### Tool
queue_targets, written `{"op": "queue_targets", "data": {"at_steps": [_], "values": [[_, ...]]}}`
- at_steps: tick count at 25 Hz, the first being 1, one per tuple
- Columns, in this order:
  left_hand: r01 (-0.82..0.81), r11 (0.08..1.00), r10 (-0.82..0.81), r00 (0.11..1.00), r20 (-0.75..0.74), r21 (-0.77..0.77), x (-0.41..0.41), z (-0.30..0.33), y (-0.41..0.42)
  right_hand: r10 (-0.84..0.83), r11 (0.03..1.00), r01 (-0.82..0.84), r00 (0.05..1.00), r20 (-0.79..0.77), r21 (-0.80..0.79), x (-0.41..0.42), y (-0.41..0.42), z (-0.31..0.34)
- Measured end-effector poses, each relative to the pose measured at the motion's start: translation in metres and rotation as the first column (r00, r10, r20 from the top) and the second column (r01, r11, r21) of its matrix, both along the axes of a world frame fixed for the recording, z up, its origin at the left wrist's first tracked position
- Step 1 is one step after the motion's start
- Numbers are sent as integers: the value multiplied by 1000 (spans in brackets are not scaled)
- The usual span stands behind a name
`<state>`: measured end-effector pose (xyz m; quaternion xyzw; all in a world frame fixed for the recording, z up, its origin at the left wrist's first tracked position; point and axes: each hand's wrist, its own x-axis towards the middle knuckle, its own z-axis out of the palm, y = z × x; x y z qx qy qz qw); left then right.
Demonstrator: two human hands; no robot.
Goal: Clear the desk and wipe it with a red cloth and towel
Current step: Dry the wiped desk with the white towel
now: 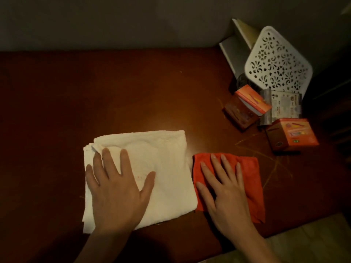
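Note:
A folded white towel (pixel 167 168) lies on the dark brown desk (pixel 95 101), near its front edge. My left hand (pixel 117 190) presses flat on the towel's left half, fingers spread. Right beside the towel lies a folded red cloth (pixel 250 179), their edges touching. My right hand (pixel 226 188) rests flat on the red cloth with straight fingers pointing away from me.
At the desk's right side stand two orange boxes (pixel 245 109) (pixel 292 135), a silvery packet (pixel 281 107) and a white perforated basket (pixel 275 61) tilted against a white stand (pixel 235 46). Thin yellowish strands (pixel 273 166) lie on the wood near the cloth. A wall runs behind.

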<state>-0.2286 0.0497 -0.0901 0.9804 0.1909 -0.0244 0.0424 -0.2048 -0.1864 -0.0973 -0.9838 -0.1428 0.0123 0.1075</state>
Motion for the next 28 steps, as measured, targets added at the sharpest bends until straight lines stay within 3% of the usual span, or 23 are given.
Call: {"op": "queue_targets", "data": {"at_steps": [5, 23, 25, 28], "values": [[52, 999, -52, 998, 34, 9, 25, 0, -39, -9, 1000, 9, 1000, 21, 8, 6, -33, -4], [-77, 997, 76, 994, 75, -2, 22, -1, -115, -14, 998, 9, 997, 71, 61, 37, -217, -7], [-72, 997, 72, 995, 70, 2, 20, 0, -121, -41, 992, 31, 996, 81, 122, 36, -211, -3], [-37, 999, 36, 998, 55, 5, 13, 2, -140, -19, 928, -22, 994, 107, 373, 26, -170, 10]]}}
